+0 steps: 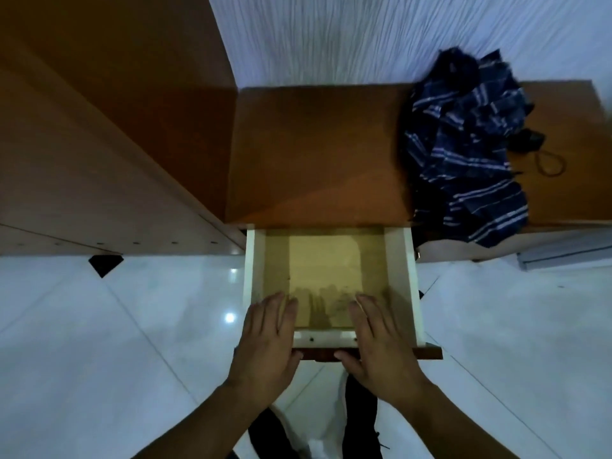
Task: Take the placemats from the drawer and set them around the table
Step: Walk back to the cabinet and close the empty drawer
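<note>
A drawer (405,279) with white side walls and a dark wooden front stands pulled out of a low wooden cabinet. On its floor lies a flat tan sheet (323,276), perhaps a placemat; I cannot tell for sure. My left hand (268,342) and my right hand (381,346) hover over the drawer's near edge, palms down, fingers stretched toward the tan sheet. Neither hand holds anything. The fingertips reach just inside the drawer.
The low cabinet top (318,150) is brown wood. A crumpled navy striped cloth (470,150) lies on its right part, beside a small black item with a cord (543,150). A tall wooden wardrobe (99,127) stands on the left. White tiled floor (99,342) surrounds me.
</note>
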The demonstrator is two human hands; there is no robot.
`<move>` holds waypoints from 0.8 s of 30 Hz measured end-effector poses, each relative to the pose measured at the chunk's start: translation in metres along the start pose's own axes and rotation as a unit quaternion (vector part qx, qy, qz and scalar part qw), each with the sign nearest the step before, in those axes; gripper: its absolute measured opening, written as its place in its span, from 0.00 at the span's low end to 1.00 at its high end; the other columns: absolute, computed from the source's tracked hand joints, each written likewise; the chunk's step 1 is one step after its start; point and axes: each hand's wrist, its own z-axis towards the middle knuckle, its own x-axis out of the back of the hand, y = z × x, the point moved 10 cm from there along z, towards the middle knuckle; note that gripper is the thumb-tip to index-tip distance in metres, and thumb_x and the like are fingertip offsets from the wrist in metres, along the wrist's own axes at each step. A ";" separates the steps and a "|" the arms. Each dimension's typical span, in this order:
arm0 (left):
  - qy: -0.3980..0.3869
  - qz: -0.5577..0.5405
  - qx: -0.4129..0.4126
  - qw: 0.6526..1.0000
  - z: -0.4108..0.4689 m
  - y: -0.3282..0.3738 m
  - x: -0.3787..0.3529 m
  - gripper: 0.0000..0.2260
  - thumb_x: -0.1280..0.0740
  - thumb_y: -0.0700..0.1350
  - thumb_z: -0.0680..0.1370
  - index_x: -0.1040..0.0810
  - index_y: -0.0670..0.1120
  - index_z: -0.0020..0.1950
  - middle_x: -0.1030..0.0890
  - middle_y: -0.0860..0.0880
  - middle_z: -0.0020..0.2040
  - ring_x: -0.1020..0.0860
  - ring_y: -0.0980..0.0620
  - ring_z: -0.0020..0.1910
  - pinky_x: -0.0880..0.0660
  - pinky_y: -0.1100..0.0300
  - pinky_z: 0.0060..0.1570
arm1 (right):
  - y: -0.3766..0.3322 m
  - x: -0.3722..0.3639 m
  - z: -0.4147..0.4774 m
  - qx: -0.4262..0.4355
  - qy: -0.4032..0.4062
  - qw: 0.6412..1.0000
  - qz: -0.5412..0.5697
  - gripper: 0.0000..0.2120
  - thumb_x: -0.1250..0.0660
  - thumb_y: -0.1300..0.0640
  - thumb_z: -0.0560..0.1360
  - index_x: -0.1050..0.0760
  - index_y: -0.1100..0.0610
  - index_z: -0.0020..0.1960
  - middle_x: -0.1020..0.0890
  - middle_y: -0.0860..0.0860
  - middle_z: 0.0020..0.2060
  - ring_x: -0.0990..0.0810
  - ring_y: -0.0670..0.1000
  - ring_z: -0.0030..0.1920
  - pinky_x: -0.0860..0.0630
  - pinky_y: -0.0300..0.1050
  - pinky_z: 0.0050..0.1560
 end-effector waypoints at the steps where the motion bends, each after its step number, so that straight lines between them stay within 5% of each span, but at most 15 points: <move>1: -0.009 0.005 -0.008 1.000 0.002 0.002 -0.009 0.38 0.20 0.54 0.61 0.26 0.40 0.67 0.24 0.37 0.64 0.24 0.37 0.62 0.27 0.40 0.62 | 0.003 -0.007 0.002 0.013 -0.009 1.000 -0.004 0.40 0.27 0.40 0.68 0.37 0.60 0.72 0.29 0.60 0.69 0.36 0.58 0.70 0.32 0.61 0.67; 8: -0.037 -0.005 -0.005 0.999 0.006 0.010 -0.037 0.31 0.19 0.48 0.61 0.22 0.40 0.62 0.21 0.39 0.60 0.22 0.38 0.58 0.23 0.41 0.58 | 0.010 -0.036 0.003 0.061 -0.085 0.992 -0.069 0.47 0.37 0.28 0.67 0.37 0.60 0.74 0.30 0.57 0.71 0.36 0.56 0.72 0.41 0.57 0.71; 13: -0.019 0.009 -0.017 1.000 0.015 0.016 -0.032 0.33 0.19 0.47 0.57 0.22 0.41 0.60 0.21 0.39 0.59 0.22 0.38 0.56 0.24 0.41 0.58 | 0.009 -0.041 0.006 0.076 -0.083 0.988 -0.102 0.46 0.34 0.31 0.68 0.38 0.60 0.74 0.30 0.58 0.71 0.35 0.57 0.73 0.42 0.58 0.74; 24: 0.021 0.093 -0.016 0.995 0.070 -0.002 -0.014 0.50 0.24 0.60 0.63 0.40 0.39 0.76 0.35 0.36 0.75 0.40 0.35 0.75 0.46 0.36 0.73 | 0.030 -0.014 0.065 0.031 -0.043 0.988 -0.144 0.62 0.31 0.27 0.60 0.51 0.62 0.78 0.47 0.61 0.78 0.53 0.61 0.78 0.51 0.66 0.74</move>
